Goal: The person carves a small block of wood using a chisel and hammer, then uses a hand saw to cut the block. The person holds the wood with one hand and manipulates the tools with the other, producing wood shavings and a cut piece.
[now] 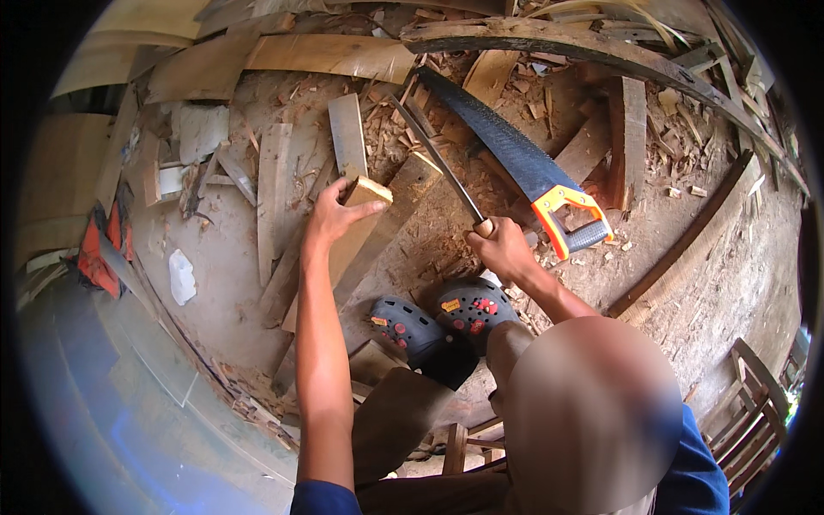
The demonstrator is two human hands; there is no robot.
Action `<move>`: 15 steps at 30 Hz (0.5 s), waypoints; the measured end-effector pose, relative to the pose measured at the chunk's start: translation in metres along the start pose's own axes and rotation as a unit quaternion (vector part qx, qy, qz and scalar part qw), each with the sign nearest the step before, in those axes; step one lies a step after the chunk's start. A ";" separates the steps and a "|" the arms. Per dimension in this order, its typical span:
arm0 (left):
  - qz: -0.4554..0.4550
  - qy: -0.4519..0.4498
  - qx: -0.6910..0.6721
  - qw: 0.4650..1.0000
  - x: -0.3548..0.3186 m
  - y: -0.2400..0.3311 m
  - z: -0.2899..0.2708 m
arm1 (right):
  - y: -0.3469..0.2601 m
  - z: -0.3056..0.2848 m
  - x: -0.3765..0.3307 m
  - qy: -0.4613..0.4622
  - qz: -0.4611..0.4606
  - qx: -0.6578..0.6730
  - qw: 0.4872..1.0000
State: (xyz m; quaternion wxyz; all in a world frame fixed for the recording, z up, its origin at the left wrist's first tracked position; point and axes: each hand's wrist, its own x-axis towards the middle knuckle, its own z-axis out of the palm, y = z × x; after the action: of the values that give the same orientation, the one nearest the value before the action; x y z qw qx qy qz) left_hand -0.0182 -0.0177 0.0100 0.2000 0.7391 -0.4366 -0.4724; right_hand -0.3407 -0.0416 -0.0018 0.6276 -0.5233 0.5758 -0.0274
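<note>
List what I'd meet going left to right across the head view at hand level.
Orange tool → white scrap → left hand on wood block → right hand gripping long blade → orange-handled handsaw.

The right hand (505, 247) covered the long blade's (436, 160) handle; a blurred patch (592, 412) hid the lower right; the chair (755, 403) was cut off.

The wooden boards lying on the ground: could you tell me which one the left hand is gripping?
The left hand grips the slanted plank by its pale cut upper end; its lower end runs toward the dark clogs. The other boards lie flat and untouched.
</note>
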 end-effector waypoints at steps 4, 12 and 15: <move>0.055 0.096 0.026 0.994 -0.005 -0.011 0.008 | 0.000 0.010 -0.005 -0.020 0.002 -0.006 1.000; 0.110 0.211 0.311 0.920 -0.042 -0.012 0.049 | 0.020 0.015 -0.008 0.001 -0.039 -0.043 0.998; 0.143 0.199 0.289 0.925 -0.048 -0.008 0.060 | 0.013 0.012 -0.010 0.005 -0.063 -0.044 0.997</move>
State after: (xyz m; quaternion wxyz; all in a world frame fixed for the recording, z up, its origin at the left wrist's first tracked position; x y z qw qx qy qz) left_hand -0.0753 0.0339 0.0008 0.1260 0.7731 -0.6068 -0.1354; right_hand -0.3424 -0.0223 -0.0062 0.5982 -0.5857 0.5452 -0.0439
